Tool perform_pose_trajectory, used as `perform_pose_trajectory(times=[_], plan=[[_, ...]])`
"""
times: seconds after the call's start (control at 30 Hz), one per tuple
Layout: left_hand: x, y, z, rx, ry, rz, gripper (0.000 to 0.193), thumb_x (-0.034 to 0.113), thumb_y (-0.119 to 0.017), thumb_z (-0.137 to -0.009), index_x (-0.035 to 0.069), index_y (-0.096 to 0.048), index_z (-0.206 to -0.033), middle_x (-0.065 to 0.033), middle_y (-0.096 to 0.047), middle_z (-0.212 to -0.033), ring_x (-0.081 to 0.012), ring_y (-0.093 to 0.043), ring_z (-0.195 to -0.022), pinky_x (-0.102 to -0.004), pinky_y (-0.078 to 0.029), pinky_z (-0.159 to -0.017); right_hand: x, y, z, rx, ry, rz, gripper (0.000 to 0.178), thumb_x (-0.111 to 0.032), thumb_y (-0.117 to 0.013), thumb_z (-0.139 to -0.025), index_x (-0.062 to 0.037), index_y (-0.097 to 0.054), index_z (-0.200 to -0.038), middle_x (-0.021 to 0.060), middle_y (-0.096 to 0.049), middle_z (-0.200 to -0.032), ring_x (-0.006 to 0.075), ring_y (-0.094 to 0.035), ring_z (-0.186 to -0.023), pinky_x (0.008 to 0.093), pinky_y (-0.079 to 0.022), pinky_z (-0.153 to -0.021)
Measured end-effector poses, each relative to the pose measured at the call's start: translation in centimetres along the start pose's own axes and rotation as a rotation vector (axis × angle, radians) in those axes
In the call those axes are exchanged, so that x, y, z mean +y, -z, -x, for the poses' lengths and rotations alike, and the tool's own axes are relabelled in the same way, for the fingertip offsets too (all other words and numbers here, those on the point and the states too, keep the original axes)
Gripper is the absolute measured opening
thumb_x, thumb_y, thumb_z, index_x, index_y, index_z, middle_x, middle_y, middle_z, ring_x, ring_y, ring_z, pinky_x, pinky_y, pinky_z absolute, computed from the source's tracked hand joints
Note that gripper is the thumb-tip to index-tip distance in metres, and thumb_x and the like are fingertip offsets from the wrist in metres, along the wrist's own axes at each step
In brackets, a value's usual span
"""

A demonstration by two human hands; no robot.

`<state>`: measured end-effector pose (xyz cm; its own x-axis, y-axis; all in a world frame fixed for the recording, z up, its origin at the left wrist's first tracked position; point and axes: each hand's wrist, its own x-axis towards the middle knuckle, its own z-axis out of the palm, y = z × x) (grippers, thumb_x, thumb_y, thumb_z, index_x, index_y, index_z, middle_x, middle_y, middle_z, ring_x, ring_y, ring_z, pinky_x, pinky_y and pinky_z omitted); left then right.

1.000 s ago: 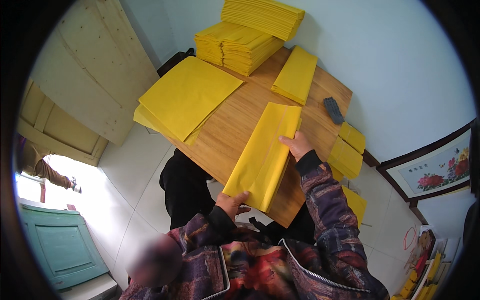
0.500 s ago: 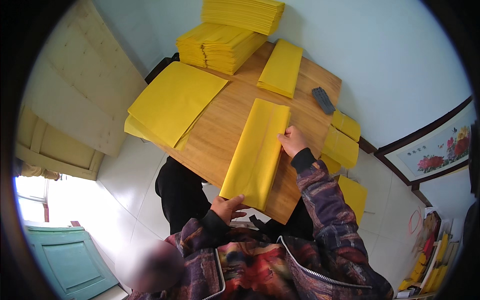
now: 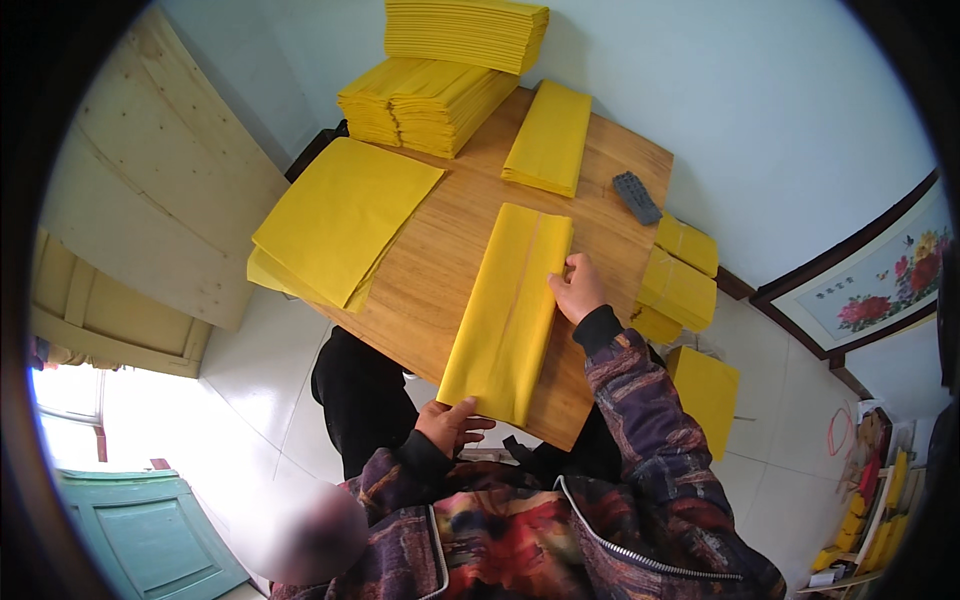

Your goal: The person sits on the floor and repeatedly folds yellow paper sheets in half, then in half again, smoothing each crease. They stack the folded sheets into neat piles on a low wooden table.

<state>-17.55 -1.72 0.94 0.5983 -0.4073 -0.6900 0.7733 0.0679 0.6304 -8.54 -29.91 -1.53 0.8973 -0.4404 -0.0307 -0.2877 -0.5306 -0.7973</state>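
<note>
A folded length of yellow paper (image 3: 505,310) lies lengthwise on the wooden table, with a faint seam running along its upper face. My left hand (image 3: 450,426) grips its near left corner, thumb on top and the other fingers lower, below the near edge. At the far part of its right edge, my right hand (image 3: 580,287) pinches the fold between thumb and fingers. Beyond the paper stands a lower pile of folded yellow paper (image 3: 548,138). Flat yellow sheets (image 3: 345,220) lie to the left, overhanging the table's edge.
Tall stacks of folded yellow paper (image 3: 430,105) rise at the far left of the wooden table (image 3: 425,285). A dark grey block (image 3: 637,198) sits near the right edge. Tied yellow bundles (image 3: 678,285) stand beyond that edge, and a framed flower picture (image 3: 870,280) leans at the right.
The view has shifted slightly. Both hands keep their holds on the folded yellow paper, and the left thumb now sits nearer its corner.
</note>
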Motion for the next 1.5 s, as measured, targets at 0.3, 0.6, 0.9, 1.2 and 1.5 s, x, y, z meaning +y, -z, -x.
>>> perform_pose_trajectory(times=[0.3,0.6,0.9,1.2,1.5], plan=[[0.3,1.6,0.2,-0.068,0.000,-0.387,0.043,0.037,-0.050,-0.095,-0.005,-0.059,-0.105,-0.0145,-0.069,-0.087,-0.0157,-0.065,-0.062,-0.0240,-0.051,-0.052,-1.2,0.9,0.6,0.002,0.020,0.235,0.036,-0.023,-0.063,-0.081,-0.0022,-0.048,-0.106,0.0236,-0.062,-0.096,0.0409,-0.060,-0.090,0.0472,-0.048,-0.078],[4.3,4.3,0.6,0.271,-0.660,-0.787,0.021,0.019,-0.056,-0.091,-0.001,-0.058,-0.082,-0.0085,-0.059,-0.062,-0.0128,-0.056,-0.055,-0.0266,-0.045,-0.052,-2.4,1.1,1.5,0.005,0.008,0.228,0.039,-0.016,-0.064,-0.081,0.0014,-0.048,-0.112,0.0243,-0.058,-0.106,0.0393,-0.059,-0.093,0.0441,-0.048,-0.080],[6.9,-2.8,-6.4,0.019,-1.102,-1.906,0.068,0.046,-0.060,-0.081,0.019,-0.040,-0.139,-0.0083,-0.029,-0.149,-0.0293,-0.022,-0.139,-0.0471,-0.019,-0.112,-4.7,-1.2,0.6,0.121,0.729,0.362,0.036,-0.020,-0.058,-0.083,-0.0052,-0.052,-0.115,0.0120,-0.049,-0.127,0.0325,-0.041,-0.122,0.0431,-0.034,-0.101],[5.4,-2.4,-7.5,-0.141,-1.099,-1.871,0.069,0.056,-0.055,-0.081,0.024,-0.039,-0.140,-0.0044,-0.027,-0.151,-0.0257,-0.019,-0.141,-0.0453,-0.014,-0.114,-2.9,-4.0,-2.3,-0.159,0.828,0.564,0.057,-0.046,-0.056,-0.083,-0.0146,-0.048,-0.131,0.0030,-0.039,-0.141,0.0263,-0.028,-0.134,0.0506,-0.019,-0.108],[5.5,-2.2,-7.8,-0.197,-1.050,-1.801,0.064,0.053,-0.054,-0.082,0.031,-0.039,-0.140,-0.0061,-0.030,-0.149,-0.0291,-0.025,-0.138,-0.0470,-0.019,-0.112,-3.2,-3.9,-2.3,-0.186,0.801,0.527,0.057,-0.042,-0.061,-0.080,-0.0136,-0.051,-0.129,0.0051,-0.040,-0.140,0.0288,-0.029,-0.133,0.0507,-0.021,-0.107]])
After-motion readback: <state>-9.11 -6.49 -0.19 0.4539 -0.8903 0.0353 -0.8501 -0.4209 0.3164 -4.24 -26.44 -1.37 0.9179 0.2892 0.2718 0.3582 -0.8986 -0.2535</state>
